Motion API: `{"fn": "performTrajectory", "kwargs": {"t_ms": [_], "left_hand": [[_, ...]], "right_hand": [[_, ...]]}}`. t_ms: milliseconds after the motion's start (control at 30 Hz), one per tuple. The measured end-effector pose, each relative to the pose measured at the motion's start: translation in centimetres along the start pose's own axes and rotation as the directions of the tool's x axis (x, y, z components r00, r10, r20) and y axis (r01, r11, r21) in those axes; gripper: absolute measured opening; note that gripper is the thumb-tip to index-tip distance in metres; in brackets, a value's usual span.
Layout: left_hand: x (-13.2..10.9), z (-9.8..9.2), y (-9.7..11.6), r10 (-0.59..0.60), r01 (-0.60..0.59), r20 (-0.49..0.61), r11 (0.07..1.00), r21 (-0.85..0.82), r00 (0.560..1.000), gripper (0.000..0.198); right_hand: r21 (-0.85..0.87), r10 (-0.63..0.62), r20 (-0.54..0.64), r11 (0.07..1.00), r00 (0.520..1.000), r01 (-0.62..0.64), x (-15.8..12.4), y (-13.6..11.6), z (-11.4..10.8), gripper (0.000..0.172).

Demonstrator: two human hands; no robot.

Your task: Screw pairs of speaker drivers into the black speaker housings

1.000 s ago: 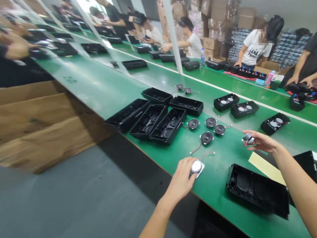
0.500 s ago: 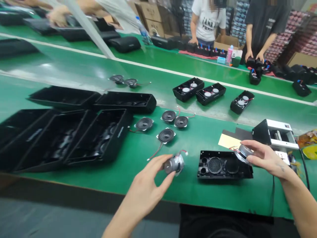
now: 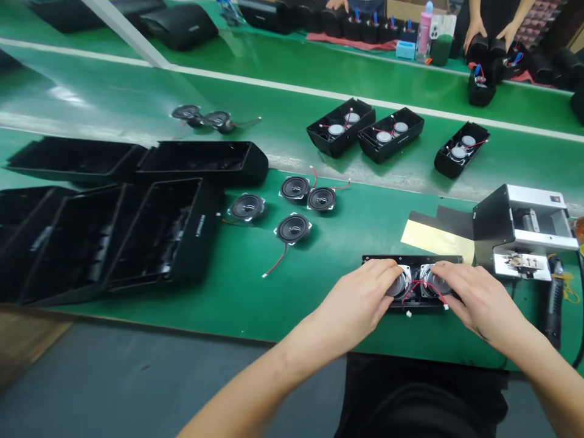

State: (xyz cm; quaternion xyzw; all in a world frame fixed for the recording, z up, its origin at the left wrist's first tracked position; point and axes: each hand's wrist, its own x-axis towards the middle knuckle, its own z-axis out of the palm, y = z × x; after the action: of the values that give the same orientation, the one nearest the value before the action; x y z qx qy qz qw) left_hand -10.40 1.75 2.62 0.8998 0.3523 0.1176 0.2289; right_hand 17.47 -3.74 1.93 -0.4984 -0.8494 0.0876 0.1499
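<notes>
Head view: fingers (image 3: 383,271) hold speakers (image 3: 402,286) at casing (image 3: 414,269).

Unreadable lettering (image 3: 200,225) on black housing (image 3: 210,244)

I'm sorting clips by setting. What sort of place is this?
Probably a loudspeaker assembly workshop: round black speaker drivers and open black plastic housings lie on a long green worktable, with a co-worker's bare hands opposite.
</notes>
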Motion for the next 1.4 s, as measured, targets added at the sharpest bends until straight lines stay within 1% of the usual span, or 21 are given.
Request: {"fn": "performTrajectory", "kwargs": {"t_ms": [133, 233, 333, 433, 633, 800, 1000, 1200, 1400], "left_hand": [[0.6, 0.9, 0.0, 0.016, -0.031, 0.135, 0.994, 0.109, 0.991, 0.034], [0.9, 1.2, -0.2, 0.028, -0.050, 0.168, 0.990, 0.132, 0.985, 0.034], [1.0, 1.4, -0.6, 0.035, -0.053, 0.160, 0.993, 0.109, 0.986, 0.033], [1.1, 1.6, -1.1, 0.063, -0.077, 0.153, 0.994, 0.084, 0.986, 0.031], [1.0, 2.0, -1.5, 0.107, -0.117, 0.115, 0.989, 0.088, 0.988, 0.027], [0.7, 2.1, -1.4, 0.108, -0.112, 0.076, 0.992, 0.061, 0.991, 0.025], [0.6, 2.1, -1.4, 0.118, -0.128, 0.095, 0.986, 0.109, 0.988, 0.024], [0.6, 2.2, -1.4, 0.105, -0.111, 0.072, 0.990, 0.082, 0.992, 0.025], [0.5, 2.2, -1.5, 0.088, -0.094, 0.088, 0.993, 0.073, 0.992, 0.024]], "right_hand": [[-0.076, -0.084, 0.065, 0.993, 0.994, 0.089, 0.7, 0.5, 0.3, 0.036], [-0.087, -0.109, 0.082, 0.989, 0.991, 0.116, 0.9, 1.2, 0.6, 0.031], [-0.068, -0.137, 0.088, 0.987, 0.987, 0.143, 0.9, 1.8, 0.9, 0.028], [-0.042, -0.162, 0.085, 0.985, 0.983, 0.166, 0.8, 2.2, 1.1, 0.029], [-0.021, -0.173, 0.069, 0.984, 0.983, 0.175, 0.8, 2.4, 1.2, 0.030], [0.000, -0.158, 0.053, 0.987, 0.986, 0.158, 0.8, 2.2, 1.1, 0.029], [0.019, -0.159, 0.034, 0.987, 0.987, 0.158, 0.7, 2.1, 1.1, 0.028], [0.024, -0.153, 0.027, 0.988, 0.988, 0.153, 0.8, 2.1, 1.2, 0.028], [0.018, -0.152, 0.022, 0.988, 0.988, 0.152, 0.7, 2.1, 1.2, 0.028]]}}
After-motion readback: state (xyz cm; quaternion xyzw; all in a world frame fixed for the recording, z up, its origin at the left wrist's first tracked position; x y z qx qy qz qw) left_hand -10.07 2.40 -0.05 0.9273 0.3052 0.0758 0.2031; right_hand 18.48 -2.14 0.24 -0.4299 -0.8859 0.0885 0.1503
